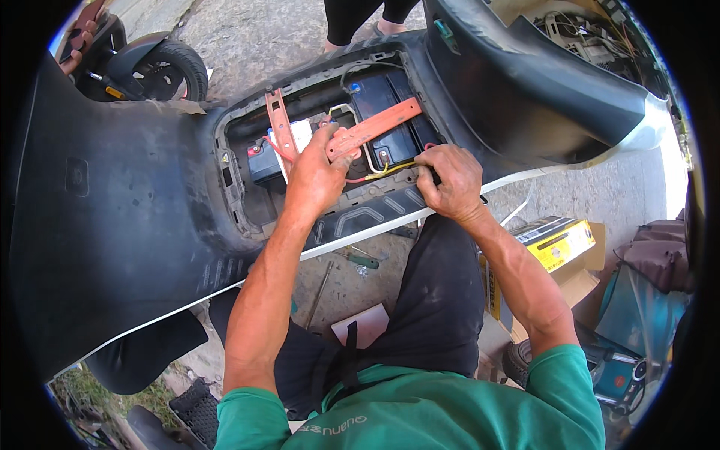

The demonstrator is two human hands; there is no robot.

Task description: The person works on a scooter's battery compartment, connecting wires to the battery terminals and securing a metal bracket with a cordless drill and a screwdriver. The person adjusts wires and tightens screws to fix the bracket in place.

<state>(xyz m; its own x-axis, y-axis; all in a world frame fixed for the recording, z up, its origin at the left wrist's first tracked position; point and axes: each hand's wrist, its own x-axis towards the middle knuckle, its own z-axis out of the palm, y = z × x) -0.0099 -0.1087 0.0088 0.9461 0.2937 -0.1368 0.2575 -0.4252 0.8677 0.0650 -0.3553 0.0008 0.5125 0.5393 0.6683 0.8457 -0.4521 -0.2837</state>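
Note:
My left hand point(316, 172) reaches into the scooter's open battery compartment point(247, 204), its fingers closed round the near left end of a red metal strap point(386, 124). The strap lies slanted over a black battery point(373, 96) on the right. A second red strap point(278, 120) crosses a smaller black battery point(264, 166) on the left. My right hand point(454, 181) is at the compartment's near right rim, fingers curled beside a yellow wire point(388, 171); what its fingertips pinch is hidden. Red and white wires run between the batteries.
Black scooter panels point(120, 172) rise on both sides. Below the footboard, a green-handled screwdriver point(363, 261) and a metal rod point(321, 294) lie on the ground. An open yellow-and-black carton point(559, 251) stands at right. Another person's legs point(360, 19) are beyond the scooter, near a wheel point(176, 71).

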